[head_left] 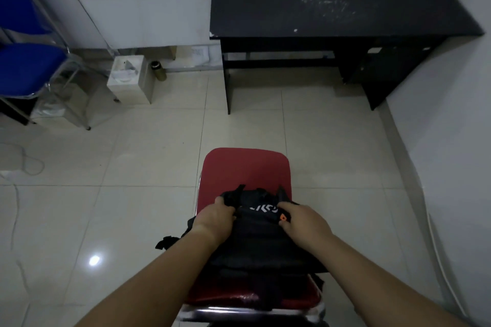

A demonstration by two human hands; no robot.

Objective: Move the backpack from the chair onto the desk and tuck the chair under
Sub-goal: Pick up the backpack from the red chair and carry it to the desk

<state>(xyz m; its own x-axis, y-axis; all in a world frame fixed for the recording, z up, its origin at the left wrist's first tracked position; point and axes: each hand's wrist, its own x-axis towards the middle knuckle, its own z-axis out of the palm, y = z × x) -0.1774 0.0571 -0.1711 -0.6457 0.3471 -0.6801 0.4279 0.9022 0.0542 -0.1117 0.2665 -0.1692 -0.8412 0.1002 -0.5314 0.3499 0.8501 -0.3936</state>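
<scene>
Left hand [215, 216] closed over a bunch of dark fabric or strap at the top left corner of the backpack [261, 244]; right hand [300, 220] curled around the top right corner, beside a small orange tab [283, 218]. Two-handed hold at the upper corners reads as the grip for a straight lift, load shared evenly. Backpack sits on the red chair [245, 170], lower centre of the frame, covering the near half of the seat; far half bare. Whether it has left the cushion yet, cannot tell. A loose strap end [166, 241] trails off the left side and could snag. Chair stands well apart from the bench [332, 0], which fills the upper right, dark top scuffed white, leg space open beneath it, presumably for the chair. Fingertips buried in fabric on both sides. White lettering on the pack partly covered, unreadable. Chair back and legs cut off at the bottom edge. Room dim, detail of the pack lost in black.
</scene>
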